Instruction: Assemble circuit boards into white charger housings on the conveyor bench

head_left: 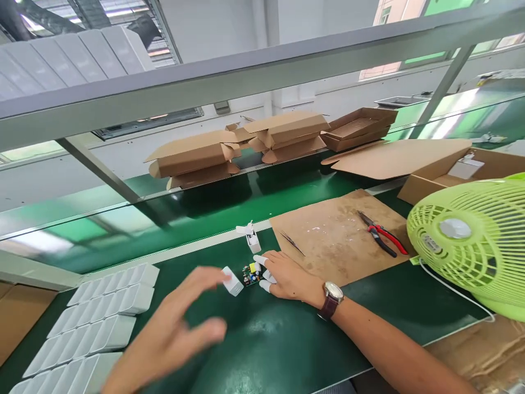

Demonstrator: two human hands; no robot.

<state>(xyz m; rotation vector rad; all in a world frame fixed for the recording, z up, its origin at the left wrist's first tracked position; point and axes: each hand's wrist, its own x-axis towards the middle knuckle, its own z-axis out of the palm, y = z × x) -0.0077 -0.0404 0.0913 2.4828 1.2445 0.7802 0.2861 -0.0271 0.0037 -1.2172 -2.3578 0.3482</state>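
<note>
My left hand (168, 323) is blurred, with thumb and index finger spread wide. Its index fingertip overlaps the edge of a small white plastic housing (233, 282) on the green work surface; whether they touch I cannot tell. Beside the housing lies a small circuit board (251, 273) with a yellow part and other components. Several fingers of my right hand (289, 276), wearing white finger cots and a wristwatch above, close around the board's right end. Just beyond stands another small white housing (253, 241), open at the top with parts inside.
Rows of white housings (102, 306) stand at left. A brown cardboard sheet (328, 241) carries tweezers (293, 244) and red-black pliers (381, 235). A green fan (471, 241) is at right. Behind are cardboard boxes (197, 158) and an open carton (422, 183). A metal shelf beam (262, 68) crosses above.
</note>
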